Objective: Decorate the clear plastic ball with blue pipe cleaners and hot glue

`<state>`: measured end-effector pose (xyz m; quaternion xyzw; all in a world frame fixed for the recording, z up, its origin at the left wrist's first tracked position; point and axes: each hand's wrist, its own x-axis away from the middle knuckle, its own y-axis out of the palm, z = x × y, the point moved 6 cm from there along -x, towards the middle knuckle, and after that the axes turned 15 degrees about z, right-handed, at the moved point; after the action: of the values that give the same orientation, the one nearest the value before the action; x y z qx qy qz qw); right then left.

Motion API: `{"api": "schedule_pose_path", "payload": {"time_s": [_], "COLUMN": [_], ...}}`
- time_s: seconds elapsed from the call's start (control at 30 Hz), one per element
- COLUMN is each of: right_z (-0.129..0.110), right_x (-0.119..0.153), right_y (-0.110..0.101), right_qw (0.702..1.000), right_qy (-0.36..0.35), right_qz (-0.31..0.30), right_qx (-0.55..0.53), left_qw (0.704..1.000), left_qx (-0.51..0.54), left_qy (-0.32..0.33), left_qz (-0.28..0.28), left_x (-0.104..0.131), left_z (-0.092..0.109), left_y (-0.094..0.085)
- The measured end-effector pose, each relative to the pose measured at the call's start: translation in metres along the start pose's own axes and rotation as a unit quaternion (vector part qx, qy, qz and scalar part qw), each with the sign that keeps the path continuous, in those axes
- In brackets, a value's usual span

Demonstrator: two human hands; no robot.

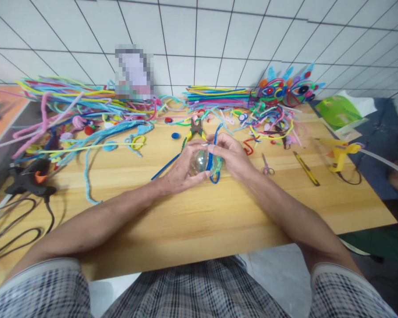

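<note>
Between both hands, over the middle of the table, is a clear round ball that looks like hollow plastic. A blue pipe cleaner runs across it, one end sticking up and a loop hanging below. My left hand is wrapped round the ball's left side, thumb underneath. My right hand pinches the blue pipe cleaner against the ball's upper right. Greenish strands show through or on the ball's right part. Another blue pipe cleaner slants out by my left wrist. Just behind my hands lie yellow-and-green pliers.
Heaps of coloured pipe cleaners spread along the back. Two decorated figures stand at the back right. Scissors, a yellow utility knife and a yellow glue gun lie right. A black corded glue gun sits left.
</note>
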<state>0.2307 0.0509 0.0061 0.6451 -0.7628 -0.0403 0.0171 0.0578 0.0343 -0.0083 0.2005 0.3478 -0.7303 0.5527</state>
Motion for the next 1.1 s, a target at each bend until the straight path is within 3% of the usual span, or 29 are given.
{"api": "schedule_pose_path", "payload": {"time_s": [0.23, 0.37, 0.5, 0.83, 1.1], "right_z": [-0.0008, 0.0003, -0.0002, -0.0081, -0.0032], "right_x": [-0.001, -0.0011, -0.0001, -0.0048, -0.004], "right_y": [0.0, 0.001, 0.0025, -0.0014, -0.0042], "right_qw": [1.0, 1.0, 1.0, 0.998, 0.999], "right_qy": [-0.009, -0.009, -0.007, 0.018, 0.039], "right_qz": [-0.012, -0.013, -0.016, -0.054, -0.035], "right_qx": [0.005, 0.008, 0.004, 0.008, -0.01], "left_qw": [1.0, 0.994, 0.983, 0.981, 0.984], "left_qx": [0.014, 0.006, -0.005, 0.023, 0.031], "left_qy": [-0.019, -0.104, -0.183, -0.19, -0.172], "left_qz": [-0.014, 0.017, 0.01, -0.02, -0.02], "left_x": [0.0001, 0.0001, 0.0007, -0.0031, -0.0025], "left_z": [-0.0025, -0.0035, -0.0067, -0.0022, 0.0014], "left_y": [0.0017, -0.0008, 0.0002, -0.0003, -0.0003]}}
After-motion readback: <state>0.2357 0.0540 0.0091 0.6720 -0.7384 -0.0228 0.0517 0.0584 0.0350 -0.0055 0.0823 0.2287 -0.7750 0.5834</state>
